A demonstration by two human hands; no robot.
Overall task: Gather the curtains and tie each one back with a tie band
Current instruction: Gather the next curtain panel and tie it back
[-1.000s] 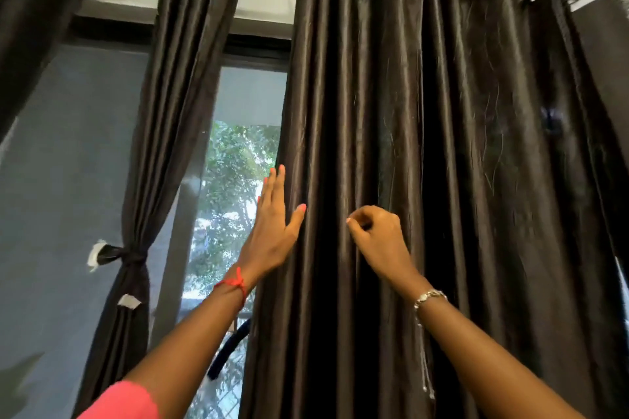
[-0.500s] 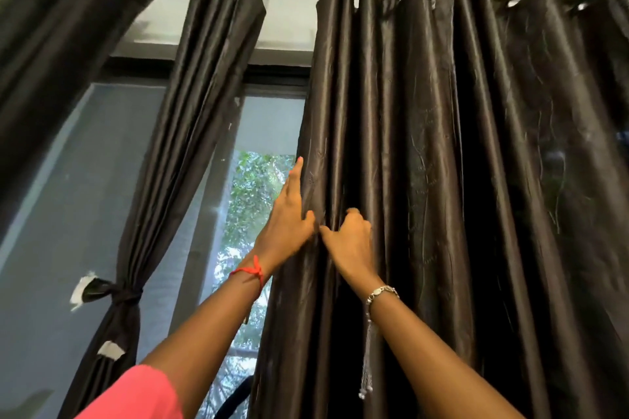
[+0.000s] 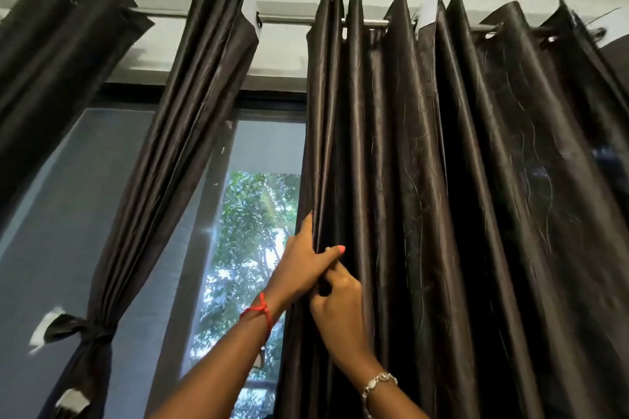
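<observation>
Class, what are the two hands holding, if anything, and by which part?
Both the left hand and the right hand grip the untied curtain by the pleats at its window-side edge.

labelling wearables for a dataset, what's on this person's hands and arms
The left hand wears a thin red thread bracelet and pink nail polish on the thumb. The right hand wears a silver-coloured linked metal bracelet. Both forearms are bare; no sleeves in view.

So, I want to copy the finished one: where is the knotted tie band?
Head view, lower left: the tie band cinches the gathered curtain, left of the bright window gap.
</observation>
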